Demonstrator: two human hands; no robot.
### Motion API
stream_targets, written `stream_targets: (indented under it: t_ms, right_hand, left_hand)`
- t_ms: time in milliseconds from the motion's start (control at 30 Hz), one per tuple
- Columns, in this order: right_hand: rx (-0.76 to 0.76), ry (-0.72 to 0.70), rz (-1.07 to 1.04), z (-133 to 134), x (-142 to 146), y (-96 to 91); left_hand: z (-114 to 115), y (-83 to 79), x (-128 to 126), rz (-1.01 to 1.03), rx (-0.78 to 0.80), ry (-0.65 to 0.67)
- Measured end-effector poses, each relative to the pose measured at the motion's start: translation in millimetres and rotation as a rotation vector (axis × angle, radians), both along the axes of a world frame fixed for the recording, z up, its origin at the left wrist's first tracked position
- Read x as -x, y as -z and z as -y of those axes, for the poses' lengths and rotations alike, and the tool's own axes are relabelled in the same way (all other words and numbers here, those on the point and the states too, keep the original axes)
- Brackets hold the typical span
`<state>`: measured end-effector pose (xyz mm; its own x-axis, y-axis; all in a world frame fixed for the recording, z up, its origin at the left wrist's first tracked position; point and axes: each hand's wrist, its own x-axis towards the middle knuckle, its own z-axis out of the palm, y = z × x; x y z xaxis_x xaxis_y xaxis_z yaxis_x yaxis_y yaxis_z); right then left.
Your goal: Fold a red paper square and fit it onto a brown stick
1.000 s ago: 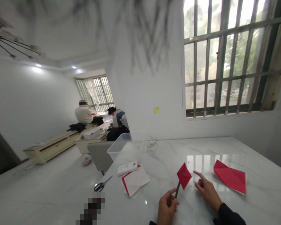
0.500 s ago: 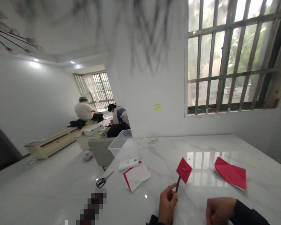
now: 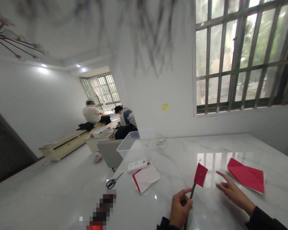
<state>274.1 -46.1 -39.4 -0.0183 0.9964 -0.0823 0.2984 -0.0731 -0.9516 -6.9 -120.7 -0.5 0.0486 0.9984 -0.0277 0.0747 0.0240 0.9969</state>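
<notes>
My left hand [image 3: 180,209] pinches a thin dark stick [image 3: 191,193] with a small red folded paper piece [image 3: 200,174] fixed on its top, held upright above the white marble table [image 3: 177,153]. Just to the right, my right hand [image 3: 231,191] hovers with its fingers stretched out and the index finger pointing toward the red piece, not touching it. A larger folded red paper sheet [image 3: 246,175] lies flat on the table beyond my right hand.
A stack of red and white paper sheets [image 3: 146,177], a white flat device [image 3: 137,165] and black scissors [image 3: 113,181] lie near the table's left edge. A clear plastic bin [image 3: 134,145] stands behind them. Two people sit far off by a low bench [image 3: 62,148].
My right hand, curled into a fist half a second ago, has reopened and reached up toward the red piece. The view has shifted a little to the left.
</notes>
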Motion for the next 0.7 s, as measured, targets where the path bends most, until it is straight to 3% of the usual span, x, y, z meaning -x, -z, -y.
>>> stream_targets:
  t_ms: [167,267,333,433,700]
  right_hand:
    - [-0.031,0.122,-0.046,-4.1,18.6,-9.8]
    - [-0.136,0.161,-0.018,-11.5,23.0,-20.1]
    - [-0.212,0.117,0.02,-19.0,21.9,-26.7]
    - [-0.197,-0.031,0.013,-28.7,18.0,-29.8]
    - [-0.06,-0.209,0.018,-15.6,21.5,-7.3]
  left_hand:
    - [0.5,-0.3,0.4,0.027,0.004,-0.004]
    - [1.0,0.6,0.2,0.034,0.016,-0.003]
    - [1.0,1.7,0.0,0.031,0.023,0.002]
    - [0.7,2.7,-0.1,0.035,0.021,0.004]
    - [1.0,-2.5,0.5,0.02,0.013,-0.007]
